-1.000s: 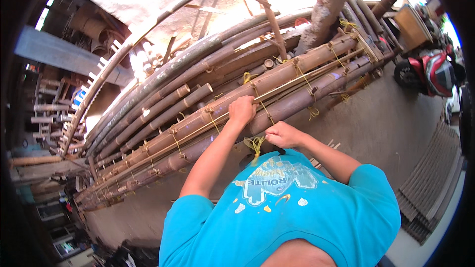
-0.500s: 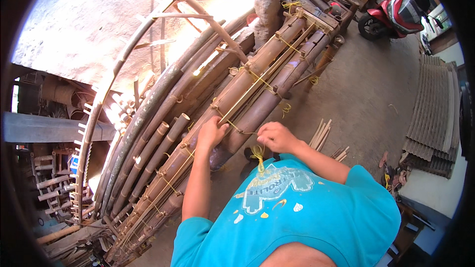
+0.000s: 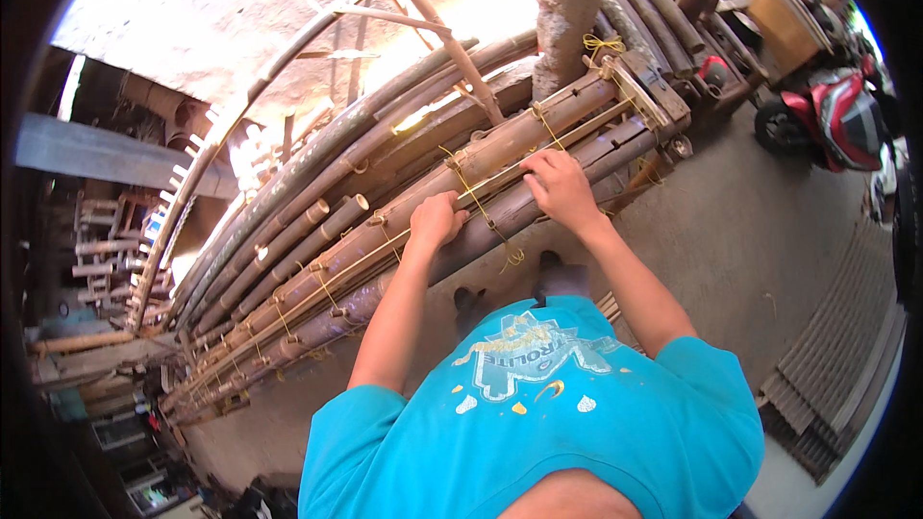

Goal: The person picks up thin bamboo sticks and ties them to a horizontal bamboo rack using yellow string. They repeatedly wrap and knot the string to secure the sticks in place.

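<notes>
Your left hand (image 3: 438, 219), fingers curled, rests at the long, thin, pale bamboo strips (image 3: 496, 180) lying between two thick, brown, round bamboo poles (image 3: 524, 138); whether it grips them cannot be told. Your right hand (image 3: 561, 188), fingers bent, reaches the strips farther right, its grip likewise unclear. Thin yellow cord (image 3: 478, 203) crosses between your hands

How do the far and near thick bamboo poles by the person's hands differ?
The far pole is a lighter, warmer brown, while the near pole is darker, with purplish patches. The far pole lies farther from the blue shirt; the near pole lies closer. Both run side by side, crossed by yellow cord.
</notes>
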### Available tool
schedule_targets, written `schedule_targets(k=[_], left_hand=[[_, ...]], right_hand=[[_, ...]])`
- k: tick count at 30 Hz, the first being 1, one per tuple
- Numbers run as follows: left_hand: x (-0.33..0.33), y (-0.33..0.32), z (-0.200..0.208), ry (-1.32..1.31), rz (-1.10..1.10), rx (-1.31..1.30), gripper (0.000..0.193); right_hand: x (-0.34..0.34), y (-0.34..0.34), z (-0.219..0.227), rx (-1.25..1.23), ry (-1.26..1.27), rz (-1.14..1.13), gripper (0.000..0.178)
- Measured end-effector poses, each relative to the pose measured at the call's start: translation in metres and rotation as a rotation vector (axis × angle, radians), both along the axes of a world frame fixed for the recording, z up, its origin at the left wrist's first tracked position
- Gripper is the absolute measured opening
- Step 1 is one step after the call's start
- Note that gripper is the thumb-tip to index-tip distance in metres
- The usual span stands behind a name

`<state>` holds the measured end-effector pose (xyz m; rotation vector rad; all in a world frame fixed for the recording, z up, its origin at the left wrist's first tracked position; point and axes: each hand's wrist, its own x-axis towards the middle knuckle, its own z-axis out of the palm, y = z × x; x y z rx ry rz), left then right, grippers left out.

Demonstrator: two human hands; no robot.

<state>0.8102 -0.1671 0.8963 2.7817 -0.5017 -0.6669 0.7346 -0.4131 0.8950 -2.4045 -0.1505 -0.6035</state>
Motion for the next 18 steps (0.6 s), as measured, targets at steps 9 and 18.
schedule_targets(k=[9, 18], left_hand=[[0.002, -0.014, -0.006, -0.03, 0.048, 0.053, 0.034], [-0.001, -0.015, -0.028, -0.179, -0.001, 0.05, 0.03]], right_hand=[[0.086, 0.027, -0.029, -0.592, 0.434, 0.498, 0.016], [0.095, 0.032, -0.036, -0.564, 0.457, 0.614, 0.013]])
